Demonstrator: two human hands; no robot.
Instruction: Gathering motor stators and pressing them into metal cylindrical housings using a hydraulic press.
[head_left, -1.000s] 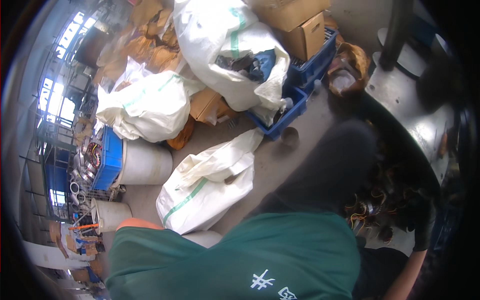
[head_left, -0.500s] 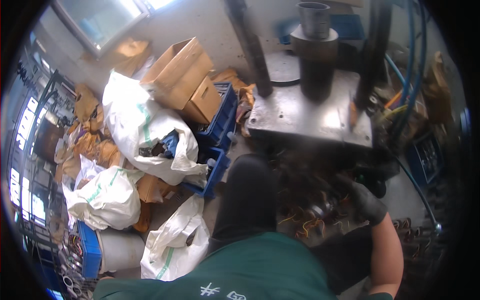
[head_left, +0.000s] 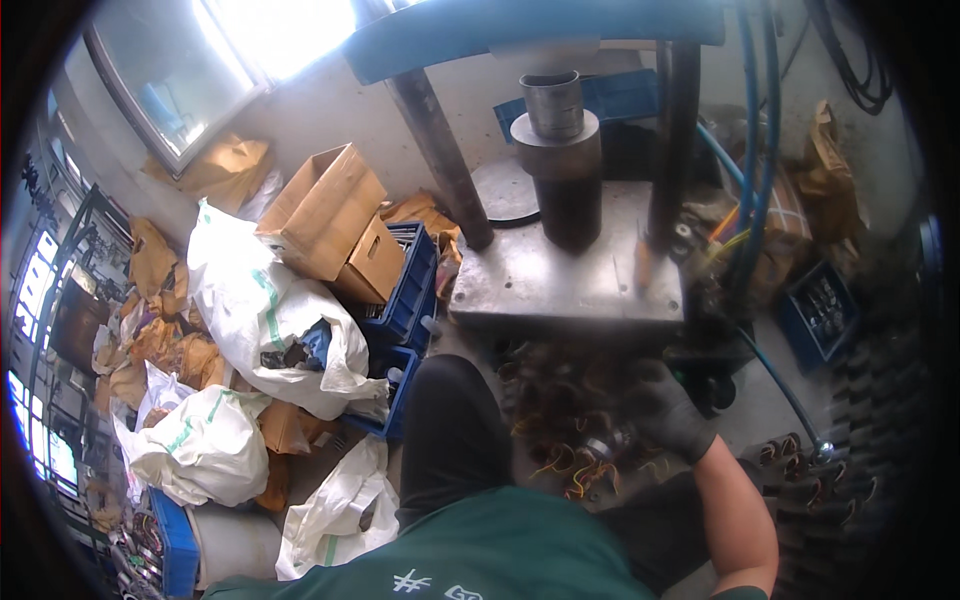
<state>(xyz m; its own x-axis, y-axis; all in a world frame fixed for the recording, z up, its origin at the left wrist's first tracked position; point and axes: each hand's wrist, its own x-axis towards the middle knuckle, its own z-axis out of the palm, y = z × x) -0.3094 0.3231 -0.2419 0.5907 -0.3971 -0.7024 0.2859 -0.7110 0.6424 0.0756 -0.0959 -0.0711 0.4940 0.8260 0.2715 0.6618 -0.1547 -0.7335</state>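
Grey-gloved right hand (head_left: 676, 415): below front edge of press plate (head_left: 560, 300), toward its right corner, beside wired parts (head_left: 600, 447); fingers blurred, grip cannot be told.
Left hand: out of view, state unknown.
Wired parts: heaped below same edge, yellow and red leads (head_left: 578, 483) showing.
Metal column (head_left: 558, 150): upright, mid-plate.

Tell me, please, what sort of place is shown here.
Probably an industrial workshop: there are a press-like machine, wired metal parts by the gloved right hand, and bulging white sacks.
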